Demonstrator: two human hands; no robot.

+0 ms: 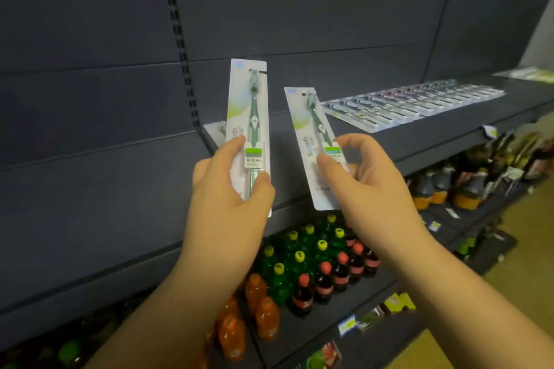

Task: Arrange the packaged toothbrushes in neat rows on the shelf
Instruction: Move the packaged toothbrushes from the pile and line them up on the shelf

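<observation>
Toothbrush packs (247, 117) (311, 141) upright, lower ends pinched between fingers (263, 180), apparently.

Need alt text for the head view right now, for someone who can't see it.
Each hand, left hand and right hand, holds one packaged green toothbrush upright before a dark shelf. A flat row of toothbrush packs lies there at right; soda bottles stand below.

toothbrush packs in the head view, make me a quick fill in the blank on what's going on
1. The left hand and the right hand each hold ____ toothbrush pack.
2. The toothbrush in the left pack has a ____ handle.
3. The row of packs already on the shelf lies to the ____ of the hands.
4. The bottles stand on the shelf ____ the toothbrush shelf.

Missing words: one; green; right; below
</observation>
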